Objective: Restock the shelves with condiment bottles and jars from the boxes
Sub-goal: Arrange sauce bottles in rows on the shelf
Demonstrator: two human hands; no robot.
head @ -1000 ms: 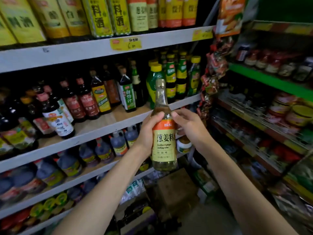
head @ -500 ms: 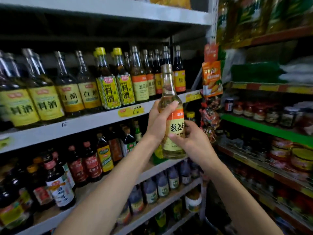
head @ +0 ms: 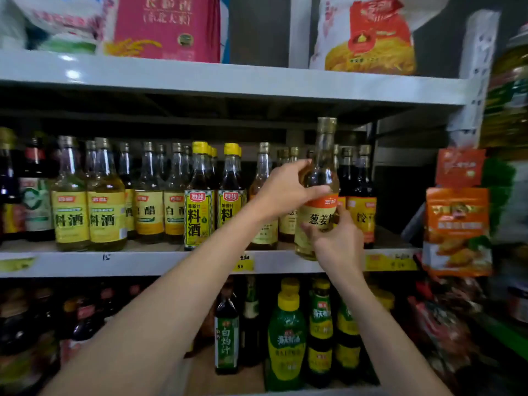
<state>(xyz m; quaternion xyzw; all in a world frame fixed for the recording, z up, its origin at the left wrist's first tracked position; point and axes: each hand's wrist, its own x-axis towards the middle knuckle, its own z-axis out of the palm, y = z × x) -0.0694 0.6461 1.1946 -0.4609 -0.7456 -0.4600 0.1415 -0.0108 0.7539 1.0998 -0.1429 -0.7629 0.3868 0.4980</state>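
Observation:
A clear cooking wine bottle (head: 321, 184) with pale yellow liquid, a gold cap and an orange-and-cream label stands upright at the front edge of the grey shelf (head: 160, 262), its base about level with the shelf lip. My left hand (head: 281, 190) grips its shoulder from the left. My right hand (head: 335, 238) holds its lower body from below and the right. Behind and beside it stand matching bottles (head: 264, 195) with the same labels.
The row on this shelf holds several yellow-labelled bottles (head: 105, 195) and dark bottles (head: 361, 192), with a dark gap at the right end. Rice bags (head: 168, 27) sit on the shelf above. Orange snack packets (head: 457, 221) hang at right. Green-and-yellow bottles (head: 287, 338) fill the shelf below.
Both hands have lifted the bottle from waist height up to the shelf of yellow-labelled bottles. My view has tilted upward, so the top shelf with bags now shows.

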